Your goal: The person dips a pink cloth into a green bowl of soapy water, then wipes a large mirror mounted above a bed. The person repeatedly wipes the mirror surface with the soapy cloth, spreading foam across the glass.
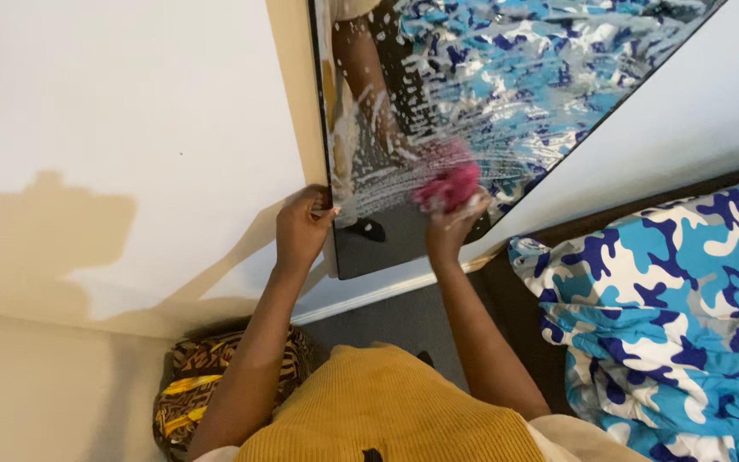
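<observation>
Head view: camouflage bedding (669, 316) right of soapy mirror (506, 94), patterned bag (183, 395) below.

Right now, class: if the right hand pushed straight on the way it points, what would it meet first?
The right hand already presses a pink cloth against the soapy mirror; the glass comes first, apparently.

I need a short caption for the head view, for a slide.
Right hand presses pink cloth on soapy mirror; left hand grips its edge.
</observation>
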